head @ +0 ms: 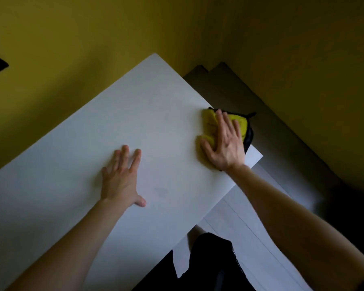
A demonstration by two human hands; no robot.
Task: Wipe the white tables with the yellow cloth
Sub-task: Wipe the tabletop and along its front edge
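Observation:
A white table (135,122) fills the middle of the view, one corner pointing away toward the yellow wall. My right hand (225,141) presses flat, fingers straight, on the crumpled yellow cloth (210,124) at the table's right edge. The cloth has a black trim that hangs a little over that edge. My left hand (122,177) lies flat on the bare tabletop with its fingers spread, well to the left of the cloth.
A second, lower white surface (250,227) sits under the table's right corner. Yellow walls (93,28) stand close behind and to the right. A strip of grey floor (250,97) runs along the right wall. Dark clothing (210,261) shows at the bottom.

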